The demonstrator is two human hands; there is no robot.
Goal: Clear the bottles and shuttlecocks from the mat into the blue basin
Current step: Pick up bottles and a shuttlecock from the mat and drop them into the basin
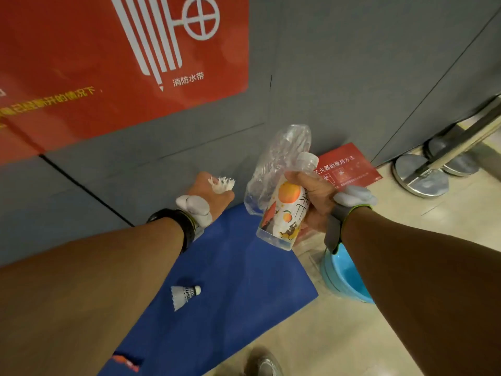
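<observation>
The right hand (314, 196), forearm nearest me, has its grip curled round two bottles (282, 213), one labelled, one crumpled clear, while the left hand (214, 196) pinches a shuttlecock (221, 184). Best, I'd judge, to swing both right over the blue basin (344, 278), just off the mat's (230, 280) edge, before letting go. Another shuttlecock (184, 294) lies on the mat; the wall crowds ahead, the floor opens rightward.

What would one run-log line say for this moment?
left hand: grips shuttlecock | right hand: holds two bottles | mat: one shuttlecock left | basin: beneath right arm
</observation>
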